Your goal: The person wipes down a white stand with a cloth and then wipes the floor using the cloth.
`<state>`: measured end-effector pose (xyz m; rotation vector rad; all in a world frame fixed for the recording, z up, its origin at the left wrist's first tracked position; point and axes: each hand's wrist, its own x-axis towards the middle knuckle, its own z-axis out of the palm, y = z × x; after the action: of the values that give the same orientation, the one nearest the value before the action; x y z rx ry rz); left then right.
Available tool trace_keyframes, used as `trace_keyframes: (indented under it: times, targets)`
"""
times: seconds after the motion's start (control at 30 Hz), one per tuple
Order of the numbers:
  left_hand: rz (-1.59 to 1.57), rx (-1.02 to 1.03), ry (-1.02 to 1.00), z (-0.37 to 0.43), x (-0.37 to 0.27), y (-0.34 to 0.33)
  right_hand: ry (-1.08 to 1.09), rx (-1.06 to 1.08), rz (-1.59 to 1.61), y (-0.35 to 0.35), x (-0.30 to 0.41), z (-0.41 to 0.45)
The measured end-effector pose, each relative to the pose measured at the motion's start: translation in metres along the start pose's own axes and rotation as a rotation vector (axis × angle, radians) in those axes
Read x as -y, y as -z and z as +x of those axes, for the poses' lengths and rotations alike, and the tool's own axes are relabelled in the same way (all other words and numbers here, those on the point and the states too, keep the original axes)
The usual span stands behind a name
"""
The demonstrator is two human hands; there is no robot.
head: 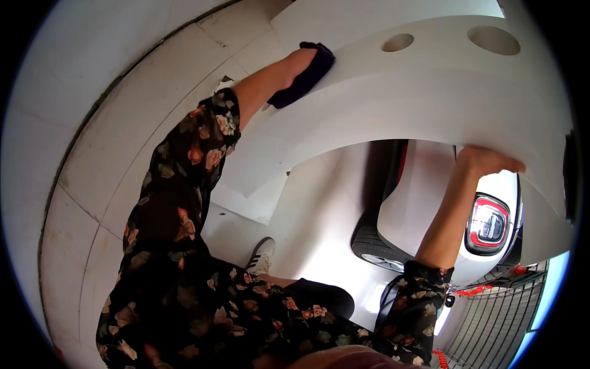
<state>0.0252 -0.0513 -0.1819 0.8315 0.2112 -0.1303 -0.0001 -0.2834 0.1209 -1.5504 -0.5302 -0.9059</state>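
A dark purple cloth [306, 83] covers most of my left hand [297, 69], whose fingers are hidden in it. That hand presses the cloth against a curved-looking white panel [350, 106], at upper centre. My right hand [491, 160] is at the panel's near edge on the right, seen edge-on. It touches the panel with no cloth in view, and its fingers are too foreshortened to tell whether they grip. Two round holes, a smaller one [397, 42] and a larger one [494, 39], pass through the panel's upper part.
Below the panel stands a white car with a red-rimmed tail light [488, 224] and a black tyre [375, 240]. Pale tiles [138, 138] lie along the left. A white sneaker [262, 256] shows below. At lower right is a dark metal grille [498, 313].
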Motion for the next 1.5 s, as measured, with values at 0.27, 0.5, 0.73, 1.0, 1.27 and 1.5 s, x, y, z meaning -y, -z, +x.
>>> trace_keyframes:
  times: [0.27, 0.5, 0.73, 1.0, 1.27, 1.5]
  targets:
    - [-0.514, 0.062, -0.452, -0.041, -0.052, -0.042, -0.036, -0.058, -0.040, 0.003, -0.009, -0.001]
    - [0.639, 0.051, -0.421, -0.055, -0.126, -0.108, -0.035, -0.105, 0.012, 0.013, -0.024, 0.006]
    - [0.427, 0.096, -0.243, -0.026, -0.134, -0.129, 0.041, -0.134, -0.021, 0.012, -0.029, 0.011]
    - [-0.438, 0.003, -0.602, -0.043, -0.180, -0.149, 0.011, -0.128, -0.027, 0.016, -0.034, 0.005]
    - [0.576, 0.155, -0.548, -0.076, -0.213, -0.242, 0.126, -0.102, -0.108, 0.029, -0.037, 0.001]
    - [0.658, 0.280, -0.477, -0.032, -0.159, -0.169, 0.008, -0.161, -0.101, 0.024, -0.032, 0.016]
